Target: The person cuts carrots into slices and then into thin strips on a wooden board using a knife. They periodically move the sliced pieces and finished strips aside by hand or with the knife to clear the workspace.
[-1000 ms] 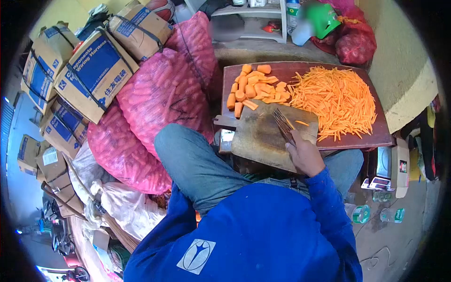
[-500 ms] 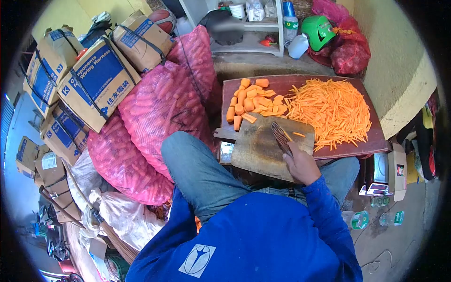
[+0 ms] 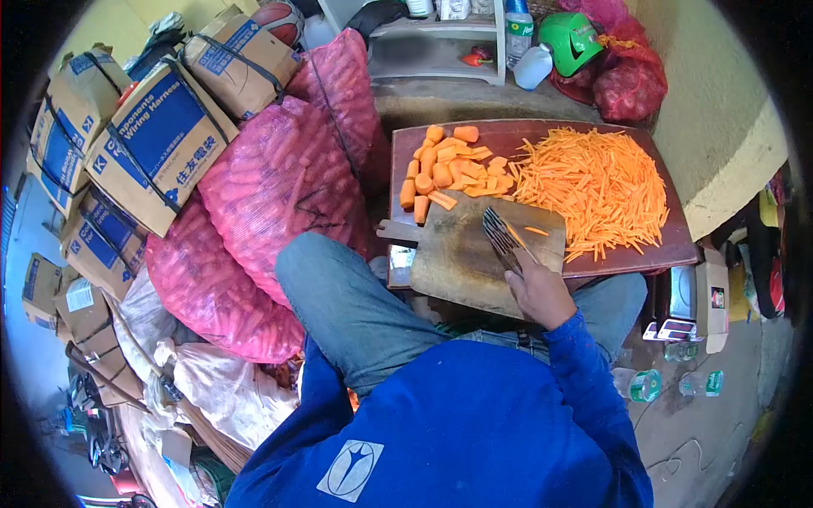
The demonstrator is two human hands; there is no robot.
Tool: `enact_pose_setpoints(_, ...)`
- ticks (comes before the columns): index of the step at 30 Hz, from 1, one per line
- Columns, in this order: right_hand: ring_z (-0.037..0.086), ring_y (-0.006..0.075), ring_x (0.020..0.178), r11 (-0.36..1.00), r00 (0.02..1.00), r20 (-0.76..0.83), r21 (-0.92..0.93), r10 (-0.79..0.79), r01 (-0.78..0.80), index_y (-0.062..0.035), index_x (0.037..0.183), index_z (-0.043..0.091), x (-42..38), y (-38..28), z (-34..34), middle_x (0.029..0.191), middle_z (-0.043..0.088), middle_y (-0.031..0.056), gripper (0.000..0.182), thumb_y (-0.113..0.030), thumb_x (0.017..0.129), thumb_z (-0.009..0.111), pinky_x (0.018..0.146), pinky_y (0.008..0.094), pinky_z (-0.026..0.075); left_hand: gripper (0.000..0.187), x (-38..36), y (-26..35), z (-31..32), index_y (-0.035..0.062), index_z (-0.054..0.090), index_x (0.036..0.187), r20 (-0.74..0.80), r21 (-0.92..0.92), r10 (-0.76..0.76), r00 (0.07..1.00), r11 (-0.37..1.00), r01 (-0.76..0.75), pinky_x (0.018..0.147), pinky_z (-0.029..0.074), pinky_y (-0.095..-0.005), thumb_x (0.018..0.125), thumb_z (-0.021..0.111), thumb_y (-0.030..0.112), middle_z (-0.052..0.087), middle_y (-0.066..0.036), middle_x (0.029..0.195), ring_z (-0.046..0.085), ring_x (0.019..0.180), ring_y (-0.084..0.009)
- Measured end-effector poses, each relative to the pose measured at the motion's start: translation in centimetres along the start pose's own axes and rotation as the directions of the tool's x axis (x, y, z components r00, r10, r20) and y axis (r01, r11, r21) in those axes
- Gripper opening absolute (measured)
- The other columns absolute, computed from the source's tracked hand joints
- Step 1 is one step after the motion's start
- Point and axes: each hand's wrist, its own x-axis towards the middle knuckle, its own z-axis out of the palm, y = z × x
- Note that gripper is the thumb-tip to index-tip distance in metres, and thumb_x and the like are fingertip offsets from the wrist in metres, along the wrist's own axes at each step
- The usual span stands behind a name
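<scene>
My right hand (image 3: pixel 542 292) is closed around the handle of a knife (image 3: pixel 500 233). The broad dark blade, marked with pale streaks, slants up and left over the worn wooden cutting board (image 3: pixel 453 275). A thin carrot strip (image 3: pixel 535 230) lies on the board beside the blade. My left hand is out of sight; its sleeve (image 3: pixel 315 385) runs down beside my knee. Left of the board's far edge are peeled carrot chunks and slices (image 3: pixel 449 169). To its right rises a large heap of carrot sticks (image 3: pixel 597 195).
The board lies on a dark red table (image 3: pixel 525 131). Pink mesh sacks of carrots (image 3: pixel 275 186) lean at the left, with strapped cardboard boxes (image 3: pixel 161 144) behind. A shelf (image 3: pixel 440 63), a green helmet (image 3: pixel 569 42) and a red mesh bag (image 3: pixel 631 89) stand beyond. Plastic bottles (image 3: pixel 644 385) lie on the floor.
The knife blade has turned in my right hand, and its streaks look paler now. The whole view has shifted slightly, with the surroundings a little higher and further left.
</scene>
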Motion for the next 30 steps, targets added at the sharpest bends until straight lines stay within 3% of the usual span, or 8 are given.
enact_pose_setpoints(1,0.069,0.0552,0.097,0.999,0.999,0.036,0.013,0.04,-0.041,-0.0035,0.126,0.053,0.1,-0.4,-0.5,0.103,0.072,0.0331,0.033,-0.027,0.105,0.063,0.082,0.0644,0.054,0.066,0.0,-0.2,0.0,0.0001,0.069,0.139,-0.003,-0.005,-0.002,1.0,1.0,0.002,0.092,0.057,-0.0392,0.109,0.057,0.057,0.077,-0.014,0.118,0.072,0.103,-0.0232)
enact_pose_setpoints(7,0.068,0.0548,0.101,0.998,0.994,0.087,-0.027,0.061,-0.059,-0.0037,0.129,0.052,0.3,0.2,0.2,0.11,0.071,0.0332,0.036,-0.028,0.105,0.063,0.083,0.0638,0.054,0.065,-0.7,-1.3,-0.8,0.0002,0.069,0.138,-0.024,-0.007,-0.008,1.0,1.0,0.008,0.092,0.057,-0.039,0.109,0.057,0.056,0.078,-0.014,0.117,0.072,0.103,-0.0229)
enact_pose_setpoints(10,0.069,0.0552,0.098,1.0,1.0,-0.002,-0.012,-0.02,0.02,-0.0042,0.128,0.051,0.2,0.5,0.7,0.106,0.072,0.033,0.036,-0.028,0.105,0.063,0.082,0.0643,0.054,0.064,-1.0,-1.7,-0.7,0.0002,0.07,0.138,-0.032,-0.006,-0.015,0.999,1.0,0.015,0.091,0.057,-0.0389,0.109,0.057,0.056,0.078,-0.014,0.117,0.072,0.102,-0.0228)
enact_pose_setpoints(17,0.068,0.0552,0.097,0.995,0.99,0.104,-0.032,0.097,-0.094,-0.0043,0.129,0.051,0.3,-0.2,0.2,0.106,0.072,0.0313,0.036,-0.028,0.104,0.064,0.081,0.0643,0.053,0.063,-0.8,-2.5,-1.0,0.0003,0.071,0.137,-0.048,-0.009,-0.019,0.999,1.0,0.019,0.091,0.057,-0.0387,0.109,0.058,0.055,0.078,-0.013,0.117,0.072,0.102,-0.0225)
enact_pose_setpoints(19,0.068,0.0552,0.096,0.999,0.999,0.027,-0.017,0.034,-0.033,-0.0047,0.129,0.051,0.2,0.0,0.4,0.103,0.072,0.031,0.036,-0.027,0.104,0.065,0.08,0.0642,0.054,0.062,-0.4,-2.5,-0.8,0.0004,0.071,0.137,-0.051,-0.007,-0.023,0.998,1.0,0.022,0.091,0.057,-0.0386,0.109,0.058,0.055,0.078,-0.013,0.116,0.072,0.102,-0.0224)
enact_pose_setpoints(23,0.069,0.0551,0.094,0.998,0.998,0.028,0.013,0.054,-0.055,-0.0048,0.129,0.052,0.4,-0.5,-0.1,0.1,0.072,0.0314,0.037,-0.026,0.103,0.066,0.079,0.0639,0.054,0.062,1.9,-1.8,-0.5,0.0004,0.071,0.136,-0.07,0.014,-0.012,0.997,1.0,0.013,0.091,0.057,-0.0384,0.11,0.058,0.054,0.078,-0.013,0.116,0.072,0.102,-0.0223)
enact_pose_setpoints(27,0.07,0.0538,0.093,0.998,0.998,0.018,0.015,0.064,-0.065,-0.0021,0.138,0.055,0.1,-0.1,-0.4,0.103,0.072,0.0329,0.043,-0.026,0.103,0.066,0.078,0.0618,0.055,0.061,5.3,0.4,-0.7,0.0005,0.072,0.136,-0.113,0.094,0.035,0.993,0.995,-0.025,0.091,0.057,-0.0383,0.11,0.058,0.054,0.078,-0.013,0.116,0.072,0.102,-0.0221)
enact_pose_setpoints(30,0.071,0.0524,0.093,0.997,0.995,0.056,-0.001,0.08,-0.08,-0.0004,0.142,0.056,0.6,0.0,-1.6,0.104,0.072,0.0336,0.047,-0.026,0.104,0.066,0.078,0.0598,0.056,0.06,7.3,2.6,-2.4,0.0005,0.072,0.135,-0.188,0.285,0.132,0.973,0.956,-0.074,0.09,0.057,-0.0382,0.11,0.058,0.053,0.078,-0.013,0.116,0.072,0.102,-0.022)
